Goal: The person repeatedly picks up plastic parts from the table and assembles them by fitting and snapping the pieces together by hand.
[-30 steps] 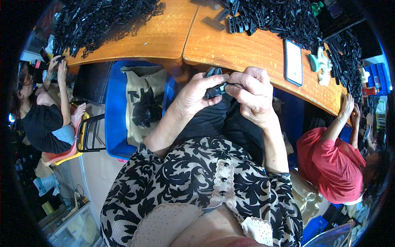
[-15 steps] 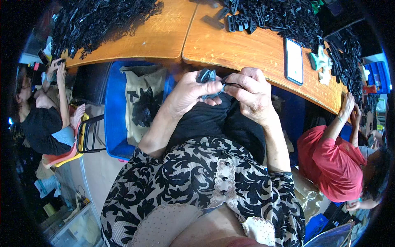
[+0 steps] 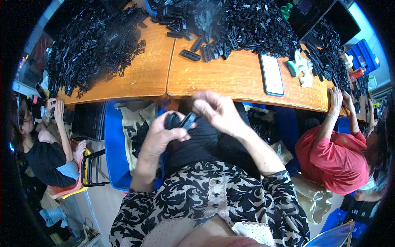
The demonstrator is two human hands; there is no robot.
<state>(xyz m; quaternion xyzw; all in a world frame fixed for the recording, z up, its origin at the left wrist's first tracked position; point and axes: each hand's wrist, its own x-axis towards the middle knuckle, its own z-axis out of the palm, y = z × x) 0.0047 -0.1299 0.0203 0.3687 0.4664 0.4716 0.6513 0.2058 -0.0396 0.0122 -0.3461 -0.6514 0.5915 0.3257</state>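
Note:
Above my lap, just off the table's near edge, my left hand is closed around a few black plastic pieces. One long narrow piece sticks out between its thumb and fingers, tilted up to the right. My right hand is beside that piece's far end, its fingers bent and pressed together and somewhat blurred. Whatever lies between those fingertips is hidden. Beyond my hands, several loose black slotted plastic pieces rest on the wooden table, in front of a large heap of small black parts.
Another black heap covers the table's left side. A phone lies near a white-and-green crumpled item. Left of my lap stands a blue bin with cloth and black parts. People sit at left and right, hands at the table.
My view has shifted, showing more tabletop. My hands, together before, have come slightly apart, the right one up and away. The long black piece now shows plainly in my left hand.

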